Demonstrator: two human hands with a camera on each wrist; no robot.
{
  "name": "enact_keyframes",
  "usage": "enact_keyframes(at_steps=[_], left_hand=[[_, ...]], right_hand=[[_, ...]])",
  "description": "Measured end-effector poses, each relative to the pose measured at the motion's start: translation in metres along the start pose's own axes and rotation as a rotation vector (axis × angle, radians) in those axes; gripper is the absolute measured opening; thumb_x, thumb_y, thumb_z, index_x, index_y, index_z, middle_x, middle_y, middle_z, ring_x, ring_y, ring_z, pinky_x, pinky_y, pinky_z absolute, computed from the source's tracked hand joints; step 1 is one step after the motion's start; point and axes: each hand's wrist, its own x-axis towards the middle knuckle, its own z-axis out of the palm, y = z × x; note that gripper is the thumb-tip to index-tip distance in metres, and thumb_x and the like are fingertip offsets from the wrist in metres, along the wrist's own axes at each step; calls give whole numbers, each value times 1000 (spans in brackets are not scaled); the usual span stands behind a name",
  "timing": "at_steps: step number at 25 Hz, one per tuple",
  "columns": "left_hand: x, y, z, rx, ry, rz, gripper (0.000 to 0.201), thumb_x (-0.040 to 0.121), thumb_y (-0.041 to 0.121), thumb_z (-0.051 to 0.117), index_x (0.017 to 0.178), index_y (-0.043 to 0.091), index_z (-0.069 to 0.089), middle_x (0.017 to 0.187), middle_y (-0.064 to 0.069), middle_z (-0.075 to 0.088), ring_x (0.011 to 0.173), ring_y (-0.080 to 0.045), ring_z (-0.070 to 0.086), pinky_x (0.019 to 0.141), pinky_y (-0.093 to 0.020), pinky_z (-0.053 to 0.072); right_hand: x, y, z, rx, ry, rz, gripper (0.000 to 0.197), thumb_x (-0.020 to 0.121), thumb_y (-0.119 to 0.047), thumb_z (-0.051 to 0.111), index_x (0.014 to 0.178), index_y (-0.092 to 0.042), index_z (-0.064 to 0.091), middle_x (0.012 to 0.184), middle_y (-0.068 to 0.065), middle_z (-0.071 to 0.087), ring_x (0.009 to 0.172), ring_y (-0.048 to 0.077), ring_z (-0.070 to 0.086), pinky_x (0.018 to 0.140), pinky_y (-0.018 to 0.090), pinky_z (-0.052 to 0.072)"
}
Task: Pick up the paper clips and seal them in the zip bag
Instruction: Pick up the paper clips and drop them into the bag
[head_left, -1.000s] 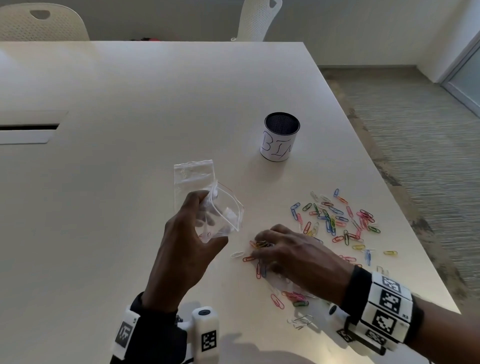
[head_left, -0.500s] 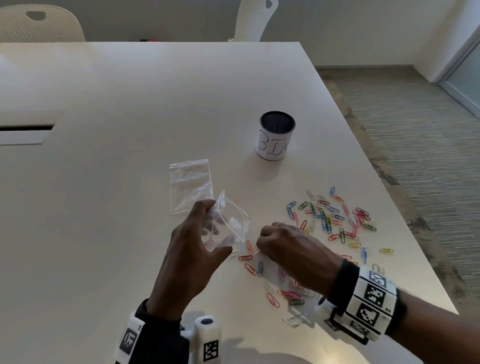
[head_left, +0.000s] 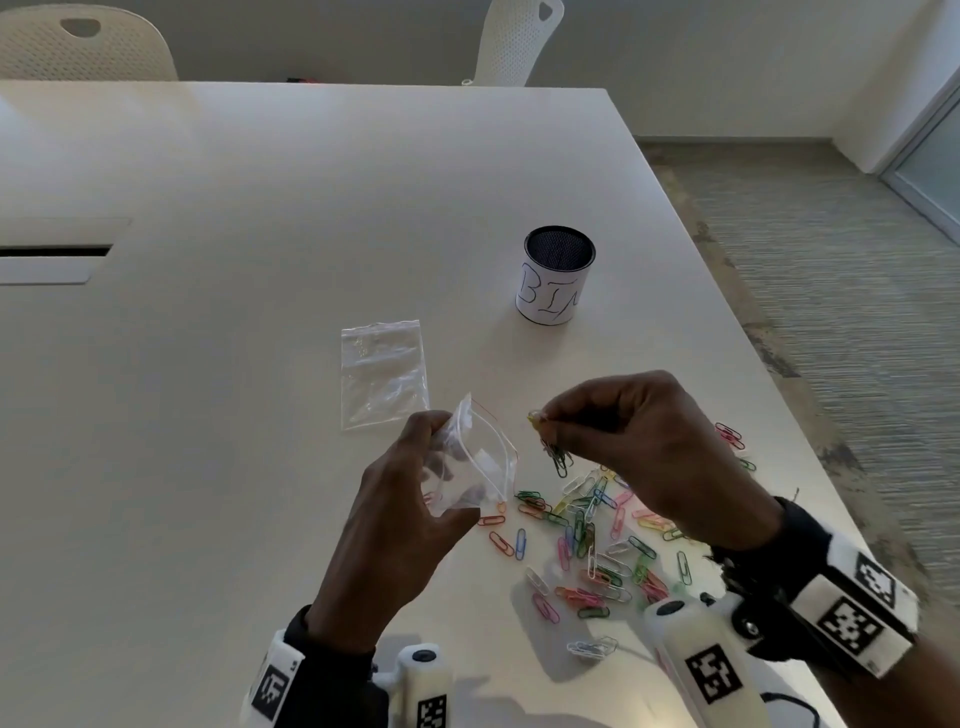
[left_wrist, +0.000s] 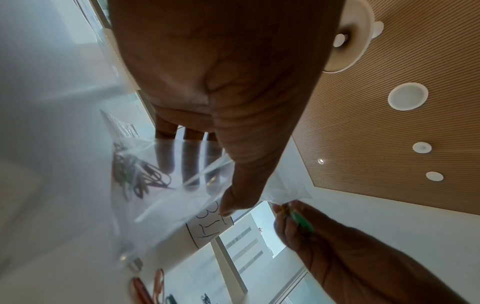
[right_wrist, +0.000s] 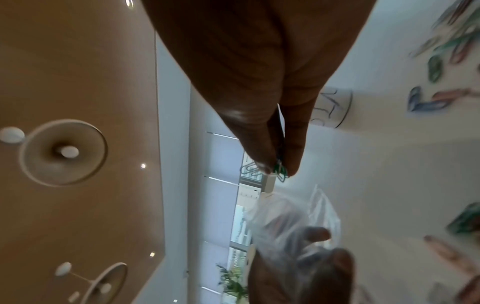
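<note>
While most of the paper clips (head_left: 592, 540) lie scattered on the table (head_left: 260, 208), we see from the head view that the loading step is in hand: our left hand (head_left: 400, 519) curls round the zip bag (head_left: 475, 462) and holds it above the table with its mouth turned up and to the right, and our right hand (head_left: 639, 441) pinches a small bunch of clips (head_left: 556, 457) just beside that mouth, not yet over it. We judge the next move to be a short carry leftward and a release inside the opening, which calls for the mouth to be kept spread. A spare bag (head_left: 382, 371) lies flat beyond the left hand, a labelled cup (head_left: 556, 275) stands farther back, and the table's right edge runs close past the outermost clips, so sweeping that way risks knocking some off; to the left and ahead there is open room. From the left wrist we see the fingers (left_wrist: 166, 160) behind the clear film and the thumb (left_wrist: 239, 201) in front, with a few clips already at the bag's bottom (left_wrist: 137, 176). From the right wrist the thumb and forefinger press together on green clips (right_wrist: 279, 170), with the bag's mouth (right_wrist: 293, 218) just below them.
</note>
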Motion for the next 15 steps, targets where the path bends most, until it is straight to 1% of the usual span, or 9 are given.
enact_keyframes(at_steps=[2,3,5,6,7,9,12,13,15], left_hand=[[-1,4,0,-8,-5,17,59,79,25,89,124,36,53,100,27,63,100,3,60,67,-11,52],[-1,7,-1,-10,-7,25,59,78,25,89,123,37,53,102,28,62,100,3,60,68,-12,53],[-1,10,-3,-5,-6,30,61,76,23,89,122,38,52,96,24,64,99,1,62,69,-12,53],[-1,11,-3,-3,-8,32,62,76,21,89,121,39,52,94,22,65,97,-1,63,70,-12,52],[0,11,-3,-4,-11,34,63,75,18,89,122,38,52,93,20,66,95,-2,64,71,-12,51],[0,13,-1,-19,-20,38,66,75,12,88,125,38,54,95,17,70,92,-4,67,72,-11,50],[0,13,1,-47,-34,38,64,75,4,86,122,35,56,95,18,72,91,-1,69,70,-6,48],[1,13,1,-50,-37,36,63,75,3,86,121,34,57,94,18,72,90,-1,69,69,-5,47],[1,13,0,-45,-37,34,64,74,5,87,123,33,57,94,16,73,89,-2,69,68,-6,48]], right_hand=[[-2,-14,5,63,36,-18,14,86,-7,80,99,-11,82,90,2,83,85,19,80,85,27,64],[-2,-19,10,43,44,-31,13,86,-8,80,98,-12,82,89,-1,83,84,15,80,84,24,63],[-2,-27,24,-76,47,-78,13,85,-10,82,96,-16,83,88,-8,82,81,3,78,81,16,60],[-2,-29,32,-145,46,-117,12,86,-11,82,96,-18,84,87,-10,82,80,-2,77,78,12,59],[-2,-30,39,-211,38,-165,12,87,-12,82,96,-20,84,88,-12,81,79,-4,75,77,11,58],[-1,-30,50,-349,-1,-251,12,91,-15,78,98,-22,84,91,-11,81,79,-3,74,74,14,59],[-1,-32,56,-514,-62,-295,14,98,-18,69,100,-22,82,89,-6,79,75,2,71,68,14,55],[-2,-34,55,-547,-74,-299,15,99,-18,67,99,-22,82,88,-5,79,74,3,71,68,15,54],[-6,-41,52,-550,-83,-313,15,99,-16,68,99,-22,81,89,-4,78,76,5,71,70,19,56]])
